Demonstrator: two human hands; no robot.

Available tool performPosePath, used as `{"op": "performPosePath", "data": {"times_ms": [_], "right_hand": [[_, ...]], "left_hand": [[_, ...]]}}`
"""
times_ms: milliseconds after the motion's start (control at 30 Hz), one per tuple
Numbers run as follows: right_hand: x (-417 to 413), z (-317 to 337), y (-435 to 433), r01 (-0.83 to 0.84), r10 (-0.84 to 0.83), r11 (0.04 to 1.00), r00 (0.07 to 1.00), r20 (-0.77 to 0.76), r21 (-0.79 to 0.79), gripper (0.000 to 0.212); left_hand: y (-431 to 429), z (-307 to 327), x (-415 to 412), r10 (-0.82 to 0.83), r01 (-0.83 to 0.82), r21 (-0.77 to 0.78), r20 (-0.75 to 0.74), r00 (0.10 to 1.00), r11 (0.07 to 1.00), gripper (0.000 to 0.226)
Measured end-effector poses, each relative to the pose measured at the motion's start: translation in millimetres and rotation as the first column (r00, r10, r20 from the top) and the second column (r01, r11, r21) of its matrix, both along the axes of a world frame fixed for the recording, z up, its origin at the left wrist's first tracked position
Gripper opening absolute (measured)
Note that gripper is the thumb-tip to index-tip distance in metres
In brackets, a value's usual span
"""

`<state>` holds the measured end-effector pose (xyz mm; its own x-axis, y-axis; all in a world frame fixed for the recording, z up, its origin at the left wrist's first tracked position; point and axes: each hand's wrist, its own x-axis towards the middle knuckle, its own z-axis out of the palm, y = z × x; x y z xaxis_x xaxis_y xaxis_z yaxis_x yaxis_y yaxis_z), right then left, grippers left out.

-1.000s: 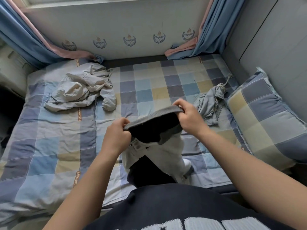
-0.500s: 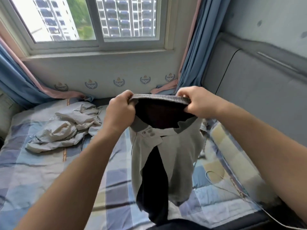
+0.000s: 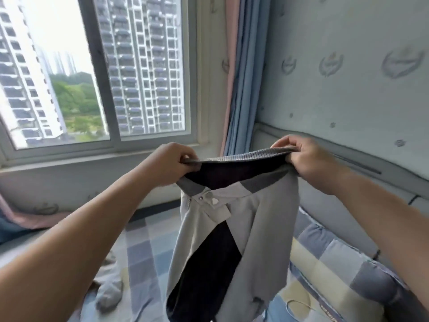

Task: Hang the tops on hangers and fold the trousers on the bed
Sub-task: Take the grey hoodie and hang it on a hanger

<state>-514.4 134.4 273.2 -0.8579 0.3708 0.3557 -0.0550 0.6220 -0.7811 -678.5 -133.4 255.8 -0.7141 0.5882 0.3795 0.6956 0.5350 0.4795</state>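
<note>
Progress is judged early: the light-grey, dark-lined zip garment (image 3: 267, 228) is pinched at its ribbed band by left hand (image 3: 173, 163) and right hand (image 3: 306, 159), hanging beneath them, not yet hung; crumpled grey cloth (image 3: 109, 291) is seen below the left hand.

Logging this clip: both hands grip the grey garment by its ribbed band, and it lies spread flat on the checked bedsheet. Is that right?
Not quite. The left hand and right hand do grip the grey garment by its ribbed band, but it hangs in the air above the checked bedsheet, not spread flat on it. The head view shows this.
</note>
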Motion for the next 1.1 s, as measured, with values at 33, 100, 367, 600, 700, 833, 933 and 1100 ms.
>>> {"op": "performPosePath", "data": {"times_ms": [33, 100, 367, 600, 700, 833, 933, 1100], "right_hand": [[8.8, 15.0, -6.8, 0.039, -0.038, 0.999, 0.998, -0.049, 0.013, 0.034], [27.1, 43.5, -22.4, 0.137, -0.128, 0.989, 0.983, -0.134, 0.059, 0.015], [130.6, 118.1, -81.0, 0.38, -0.375, 0.896, 0.925, -0.067, 0.229, 0.019], [264.7, 165.6, -117.2, 0.609, -0.749, 0.558, 0.662, 0.026, 0.563, 0.032], [324.0, 176.2, -134.4, 0.694, -0.826, 0.495, 0.563, 0.035, 0.522, 0.03], [402.5, 177.2, -162.1, 0.826, -0.832, 0.554, 0.544, 0.113, 0.101, 0.025], [461.5, 179.8, -185.4, 0.869, -0.872, 0.486, 0.49, 0.023, -0.087, 0.022], [562.7, 192.1, -227.1, 0.922, -0.928, 0.37, 0.371, -0.011, -0.11, 0.018]], "left_hand": [[-1.0, 9.7, 0.1, -0.005, 0.003, -0.035, -0.035, 0.999, 0.999, 0.021], [-1.2, 32.4, 3.5, 0.015, -0.016, -0.015, -0.089, 0.996, 1.0, 0.025], [22.0, 108.7, 47.8, -0.079, 0.115, 0.132, -0.257, 0.963, 0.985, 0.017], [73.7, 141.6, 136.0, -0.574, 0.387, 0.469, 0.367, 0.732, 0.794, 0.025], [85.3, 146.4, 187.7, -0.76, 0.57, 0.509, 0.344, 0.552, 0.645, 0.027], [103.8, 148.0, 257.4, -0.91, 0.814, 0.451, 0.355, 0.212, 0.366, 0.016], [124.0, 149.2, 326.9, -0.936, 0.928, 0.322, 0.345, 0.068, 0.186, 0.013], [145.1, 148.6, 476.1, -0.957, 0.983, 0.181, 0.281, -0.069, -0.018, 0.013]]}}
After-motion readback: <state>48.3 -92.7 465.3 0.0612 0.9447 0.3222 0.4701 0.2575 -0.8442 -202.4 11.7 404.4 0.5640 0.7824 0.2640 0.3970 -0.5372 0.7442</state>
